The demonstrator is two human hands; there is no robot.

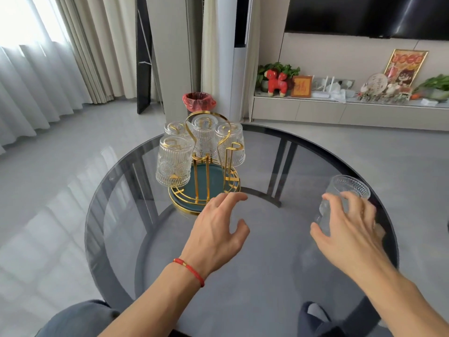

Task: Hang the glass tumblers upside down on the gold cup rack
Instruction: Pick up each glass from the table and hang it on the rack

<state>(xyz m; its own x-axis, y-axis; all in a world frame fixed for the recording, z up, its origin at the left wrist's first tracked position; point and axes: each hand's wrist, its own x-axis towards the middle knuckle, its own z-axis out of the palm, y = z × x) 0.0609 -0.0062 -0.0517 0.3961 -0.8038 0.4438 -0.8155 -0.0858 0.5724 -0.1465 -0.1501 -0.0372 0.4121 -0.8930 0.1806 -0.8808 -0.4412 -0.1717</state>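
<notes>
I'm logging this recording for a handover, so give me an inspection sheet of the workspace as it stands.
Surface: round smoked-glass table, dark frame showing through it.
Job's things: gold cup rack on a teal tray; four glass tumblers hang on it upside down, the nearest hung tumbler at front left. At least one peg at front right is bare. A fifth tumbler is tilted at the table's right.
Clutter: nothing seen on the table.
Hands: left hand open, fingers spread near the rack's base; right hand grips the fifth tumbler.
Cables: nothing seen on the table.
Surroundings: red-lined bin, curtains, wall television, low cabinet with ornaments.
</notes>
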